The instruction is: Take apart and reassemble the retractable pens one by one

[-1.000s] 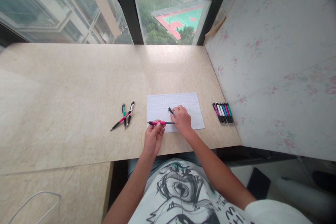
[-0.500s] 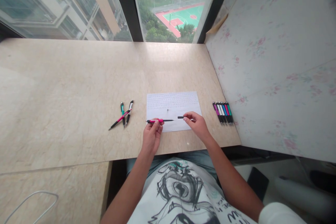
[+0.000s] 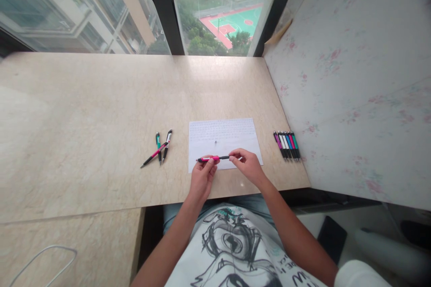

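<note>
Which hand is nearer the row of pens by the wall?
Right. The right hand is left of the row of pens, at the end of the pink pen; the left hand grips that pen farther left.

Pink-and-black pen (image 3: pixel 211 158), white paper (image 3: pixel 224 136) (faintly lined), beige marbled table (image 3: pixel 101 112).

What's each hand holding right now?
Left hand: closed on the pink pen.
Right hand: closed, pinching the black tip at the pen's end.
</note>
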The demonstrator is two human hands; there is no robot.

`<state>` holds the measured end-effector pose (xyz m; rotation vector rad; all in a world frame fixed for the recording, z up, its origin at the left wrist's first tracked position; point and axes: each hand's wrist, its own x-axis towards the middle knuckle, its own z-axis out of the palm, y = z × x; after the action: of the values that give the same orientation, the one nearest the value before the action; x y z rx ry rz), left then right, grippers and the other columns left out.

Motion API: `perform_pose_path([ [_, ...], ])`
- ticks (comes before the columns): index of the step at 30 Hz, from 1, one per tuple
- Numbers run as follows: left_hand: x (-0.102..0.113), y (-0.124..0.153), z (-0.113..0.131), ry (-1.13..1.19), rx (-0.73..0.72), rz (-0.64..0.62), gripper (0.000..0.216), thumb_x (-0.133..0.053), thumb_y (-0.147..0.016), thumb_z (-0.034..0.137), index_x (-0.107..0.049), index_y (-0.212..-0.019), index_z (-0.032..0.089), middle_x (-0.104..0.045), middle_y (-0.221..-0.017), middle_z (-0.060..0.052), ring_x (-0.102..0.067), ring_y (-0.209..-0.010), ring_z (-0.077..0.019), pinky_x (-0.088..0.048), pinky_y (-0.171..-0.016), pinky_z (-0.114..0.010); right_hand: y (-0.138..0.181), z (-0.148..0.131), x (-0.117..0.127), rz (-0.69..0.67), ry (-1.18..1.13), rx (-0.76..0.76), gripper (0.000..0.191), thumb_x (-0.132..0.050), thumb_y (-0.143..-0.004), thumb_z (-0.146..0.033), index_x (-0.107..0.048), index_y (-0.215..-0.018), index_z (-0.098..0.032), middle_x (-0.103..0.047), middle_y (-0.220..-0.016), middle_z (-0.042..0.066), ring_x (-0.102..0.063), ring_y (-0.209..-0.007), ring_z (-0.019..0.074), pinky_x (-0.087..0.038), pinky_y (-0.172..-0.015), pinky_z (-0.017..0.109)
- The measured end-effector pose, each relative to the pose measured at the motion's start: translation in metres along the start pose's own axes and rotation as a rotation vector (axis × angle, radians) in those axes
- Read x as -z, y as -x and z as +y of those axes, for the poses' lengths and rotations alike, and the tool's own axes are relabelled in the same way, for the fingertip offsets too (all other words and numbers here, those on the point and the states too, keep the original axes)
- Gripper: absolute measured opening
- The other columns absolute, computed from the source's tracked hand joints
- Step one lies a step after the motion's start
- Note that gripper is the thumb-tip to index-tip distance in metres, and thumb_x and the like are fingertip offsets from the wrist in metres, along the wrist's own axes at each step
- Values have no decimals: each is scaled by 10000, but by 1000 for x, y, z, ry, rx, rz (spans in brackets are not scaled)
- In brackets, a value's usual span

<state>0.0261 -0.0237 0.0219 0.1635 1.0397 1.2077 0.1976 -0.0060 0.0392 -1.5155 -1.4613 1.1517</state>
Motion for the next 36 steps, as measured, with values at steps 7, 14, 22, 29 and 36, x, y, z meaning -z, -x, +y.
perform_pose_path([
  [7,-4,3,0,21,7,-31,273,-787,-720,207,-632,-941,166,-712,-893,-30,-697,-875,-138,-524,-726,-186,1,-6,-9,-26,-8,25,137,-603,-826,-287,-694,-875,-197,-715,-841,32,-630,-727,156,-482,-633,260],
  [14,5,0,8,31,-16,-20,262,-759,-752,213,-607,-960,170,-729,-884,-48,-712,-823,-138,-540,-680,-177,-9,2,-9,-133,-57,16,222,-535,-897,-368,-678,-876,-199,-707,-781,19,-644,-708,151,-471,-627,258],
  [22,9,-1,17,53,-54,7,240,-761,-748,208,-621,-939,171,-726,-870,-38,-716,-824,-140,-544,-673,-172,-55,7,-32,-21,456,149,219,-564,-864,-218,-655,-1062,-201,-677,-895,38,-611,-774,162,-455,-736,278],
  [29,11,-1,20,58,-72,32,227,-752,-757,190,-619,-939,164,-727,-870,-49,-716,-812,-140,-549,-686,-178,-66,1,-50,-43,688,140,186,-522,-892,-196,-683,-984,-214,-668,-967,74,-616,-863,190,-437,-709,273],
  [36,14,-3,17,80,-65,41,209,-745,-765,181,-619,-931,163,-727,-892,-49,-714,-823,-137,-549,-681,-173,-34,18,-29,60,100,-45,131,-585,-817,-287,-676,-842,-197,-698,-779,27,-626,-694,163,-488,-682,289],
])
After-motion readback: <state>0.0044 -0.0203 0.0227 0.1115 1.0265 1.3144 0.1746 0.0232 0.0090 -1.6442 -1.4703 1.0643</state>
